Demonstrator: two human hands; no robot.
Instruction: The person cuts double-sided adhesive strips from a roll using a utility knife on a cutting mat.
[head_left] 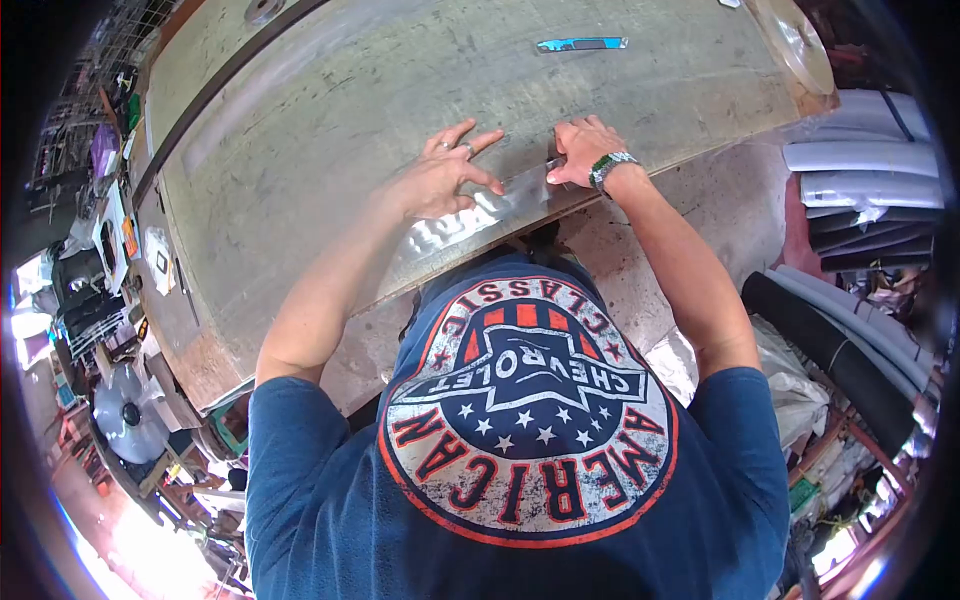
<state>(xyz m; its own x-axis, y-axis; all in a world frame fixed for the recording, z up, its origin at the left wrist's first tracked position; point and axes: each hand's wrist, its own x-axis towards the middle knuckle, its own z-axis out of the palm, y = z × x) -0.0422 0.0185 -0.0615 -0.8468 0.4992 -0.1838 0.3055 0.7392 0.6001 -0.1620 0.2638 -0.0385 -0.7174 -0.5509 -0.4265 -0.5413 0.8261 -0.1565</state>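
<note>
At three o'clock from the left hand (441, 178), spread wide at a glossy strip (492, 212) on the bench (350, 110), the right hand (585, 150) curls, grip unclear.

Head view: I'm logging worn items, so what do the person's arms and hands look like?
Short, dark-blue sleeves. The left hand appears to wear a ring; the right hand has a dark-and-silvery wristband, perhaps a watch.
</note>
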